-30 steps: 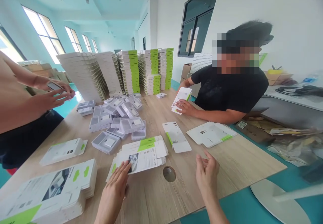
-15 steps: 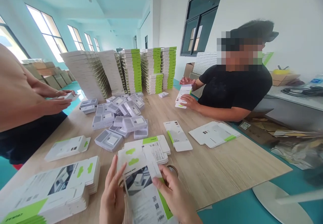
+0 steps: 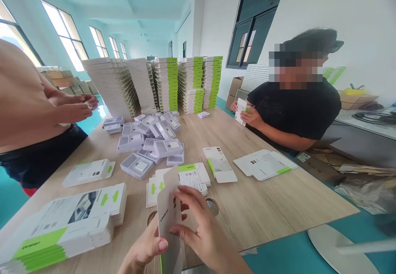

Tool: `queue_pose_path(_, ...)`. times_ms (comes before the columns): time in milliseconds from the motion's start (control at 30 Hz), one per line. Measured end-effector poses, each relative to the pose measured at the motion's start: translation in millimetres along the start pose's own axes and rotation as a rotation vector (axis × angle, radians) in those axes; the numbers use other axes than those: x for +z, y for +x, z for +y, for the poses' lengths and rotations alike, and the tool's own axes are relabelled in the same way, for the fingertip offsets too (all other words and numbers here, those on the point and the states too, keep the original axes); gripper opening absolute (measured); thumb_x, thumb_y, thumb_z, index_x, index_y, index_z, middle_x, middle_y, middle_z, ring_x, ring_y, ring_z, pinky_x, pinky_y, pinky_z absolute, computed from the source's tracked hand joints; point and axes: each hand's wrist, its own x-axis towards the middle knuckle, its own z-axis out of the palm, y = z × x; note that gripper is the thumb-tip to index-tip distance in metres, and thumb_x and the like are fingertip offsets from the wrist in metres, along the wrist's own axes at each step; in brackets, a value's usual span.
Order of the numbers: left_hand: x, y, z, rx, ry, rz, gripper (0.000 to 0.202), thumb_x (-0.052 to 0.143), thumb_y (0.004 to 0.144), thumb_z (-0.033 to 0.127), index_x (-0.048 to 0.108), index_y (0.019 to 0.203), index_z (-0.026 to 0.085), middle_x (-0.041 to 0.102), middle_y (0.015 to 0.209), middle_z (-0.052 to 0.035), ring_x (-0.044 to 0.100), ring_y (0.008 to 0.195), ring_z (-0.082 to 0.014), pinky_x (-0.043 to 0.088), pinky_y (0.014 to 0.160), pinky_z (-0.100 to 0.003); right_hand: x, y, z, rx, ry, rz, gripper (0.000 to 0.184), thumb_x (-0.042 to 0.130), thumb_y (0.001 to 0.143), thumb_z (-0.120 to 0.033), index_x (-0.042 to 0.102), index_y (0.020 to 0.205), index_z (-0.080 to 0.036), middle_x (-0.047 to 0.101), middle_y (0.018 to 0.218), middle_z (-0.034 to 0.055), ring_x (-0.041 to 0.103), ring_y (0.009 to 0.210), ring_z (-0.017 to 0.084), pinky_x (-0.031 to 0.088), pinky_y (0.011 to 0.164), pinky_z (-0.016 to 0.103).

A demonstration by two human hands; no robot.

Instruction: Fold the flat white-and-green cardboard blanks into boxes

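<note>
My left hand and my right hand hold a white cardboard carton blank upright between them, edge-on to me, with dark lettering and a green strip along its lower edge. My right fingers lie across its face, and my left hand grips it from the other side. Just beyond it, a stack of flat printed cartons with green panels lies on the wooden table. Another flat stack is at my lower left. Grey-white plastic trays lie in a loose pile farther on.
A person at the left handles something small at the table's edge. A person at the right holds a white carton. Tall stacks of trays and cartons stand at the far end. A round cable hole is in the tabletop.
The carton that lay on the stack a second ago is now up in both my hands, turned from face-on to edge-on. My hands have closed in on it.
</note>
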Motion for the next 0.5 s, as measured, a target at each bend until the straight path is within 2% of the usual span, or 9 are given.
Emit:
queue_pose_path(100,-2.3,9,-3,0.026,0.020,-0.065,0.090,0.088,0.058,0.079,0.078,0.124,0.019,0.072,0.134,-0.0222,0.057,0.138,-0.0526,0.045,0.113,-0.068,-22,22,-18,0.037,-0.035,-0.007,0.063,0.086,0.085,-0.049,0.064,0.142,-0.033,0.053,0.153,0.0129,0.051,0.140,0.036,0.067,0.085,0.040)
queue_pose_path(200,-3.4,11,-11,0.025,0.001,-0.102,0.085,0.088,0.065,0.073,0.075,0.129,0.019,0.072,0.135,-0.0236,0.066,0.127,-0.0507,0.050,0.106,-0.069,-40,39,-28,0.057,-0.135,-0.042,0.058,0.096,0.071,-0.041,0.068,0.120,-0.028,0.064,0.130,0.0095,0.056,0.128,0.033,0.065,0.088,0.043)
queue_pose_path(267,-1.2,12,-15,0.033,-0.033,-0.114,0.089,0.085,0.067,0.077,0.071,0.135,0.022,0.070,0.140,-0.0234,0.065,0.131,-0.0507,0.047,0.109,-0.071,-48,46,-30,0.076,-0.194,-0.071,0.058,0.100,0.064,-0.032,0.066,0.110,-0.027,0.066,0.119,0.0050,0.060,0.119,0.030,0.061,0.097,0.046)
queue_pose_path(333,4.2,12,-15,0.056,-0.060,-0.131,0.102,0.088,0.057,0.081,0.069,0.140,0.025,0.066,0.148,-0.0215,0.058,0.140,-0.0524,0.041,0.114,-0.073,-52,50,-32,0.096,-0.219,-0.122,0.055,0.099,0.064,-0.026,0.063,0.106,-0.027,0.065,0.116,0.0024,0.061,0.114,0.026,0.058,0.097,0.043)
queue_pose_path(400,11.0,13,-14,0.063,-0.098,-0.168,0.108,0.090,0.051,0.083,0.068,0.143,0.031,0.062,0.155,-0.0169,0.053,0.144,-0.0532,0.037,0.117,-0.074,-51,53,-34,0.102,-0.230,-0.186,0.050,0.096,0.066,-0.022,0.063,0.102,-0.026,0.065,0.111,0.0006,0.063,0.108,0.024,0.058,0.090,0.036)
queue_pose_path(500,18.7,13,-13,0.037,-0.187,-0.228,0.102,0.089,0.055,0.082,0.069,0.143,0.036,0.064,0.155,-0.0120,0.051,0.147,-0.0528,0.036,0.117,-0.076,-48,55,-36,0.105,-0.248,-0.265,0.041,0.095,0.066,-0.017,0.059,0.085,-0.025,0.064,0.100,-0.0021,0.062,0.098,0.021,0.053,0.075,0.028)
